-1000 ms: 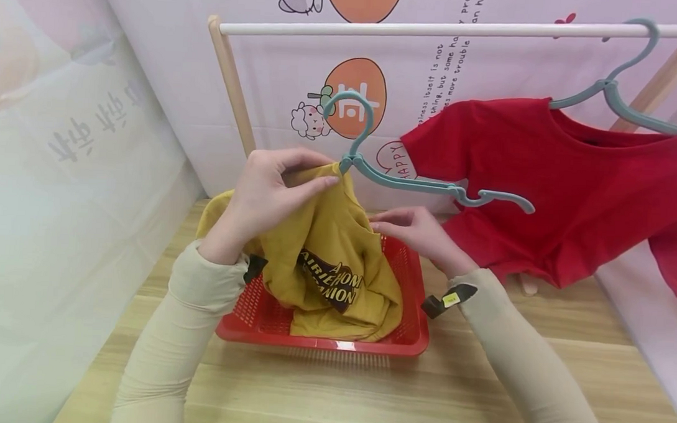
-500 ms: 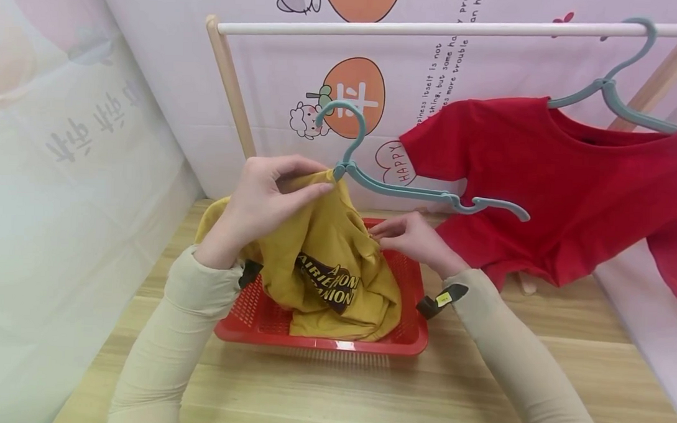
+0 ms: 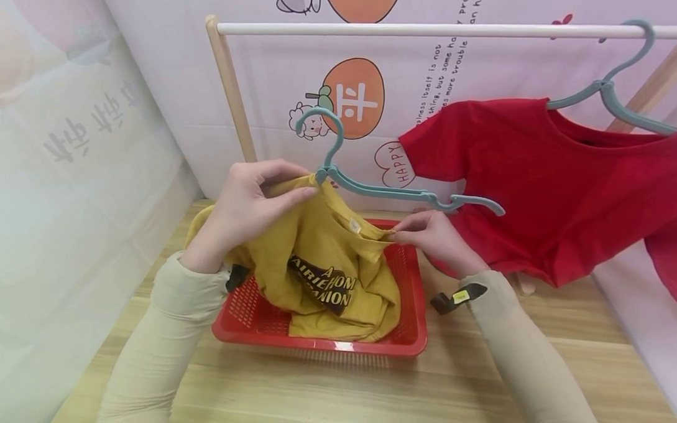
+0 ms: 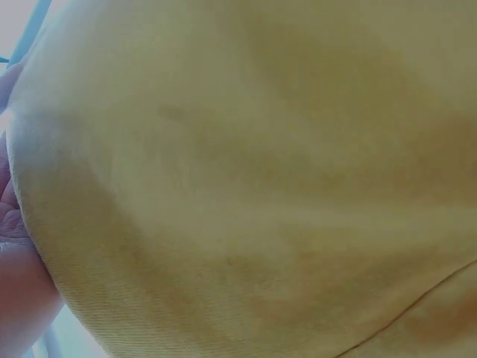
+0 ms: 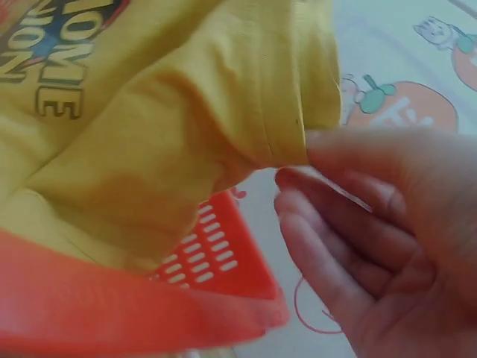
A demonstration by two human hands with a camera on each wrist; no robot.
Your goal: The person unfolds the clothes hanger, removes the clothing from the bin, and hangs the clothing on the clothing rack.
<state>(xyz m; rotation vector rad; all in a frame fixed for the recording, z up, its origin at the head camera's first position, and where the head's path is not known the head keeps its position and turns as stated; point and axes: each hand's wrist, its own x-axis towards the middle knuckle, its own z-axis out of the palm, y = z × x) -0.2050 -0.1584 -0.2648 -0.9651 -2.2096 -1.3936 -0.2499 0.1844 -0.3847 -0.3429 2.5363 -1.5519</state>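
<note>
A yellow T-shirt [image 3: 337, 255] with a dark printed patch hangs from my hands, its lower part lying in the red basket [image 3: 317, 344]. My left hand [image 3: 249, 202] grips its shoulder together with a blue-green hanger [image 3: 384, 191] inside the cloth. One arm of this hanger is hidden in the shirt; the other sticks out to the right above the collar. With thumb and fingers my right hand [image 3: 435, 236] pinches the collar's right edge, also seen in the right wrist view, where the collar [image 5: 283, 89] is stretched. Yellow cloth [image 4: 246, 179] fills most of the left wrist view.
Behind the basket stands a rack with a white rail [image 3: 412, 30] and wooden posts [image 3: 231, 89]. A red T-shirt [image 3: 557, 188] hangs at the right on another blue-green hanger [image 3: 627, 109]. Below lies a wooden tabletop [image 3: 309, 397], with a printed backdrop behind.
My left hand and the hanger have moved left and slightly down. My right hand has drawn the collar to the right, so the neck opening is now spread and its label shows.
</note>
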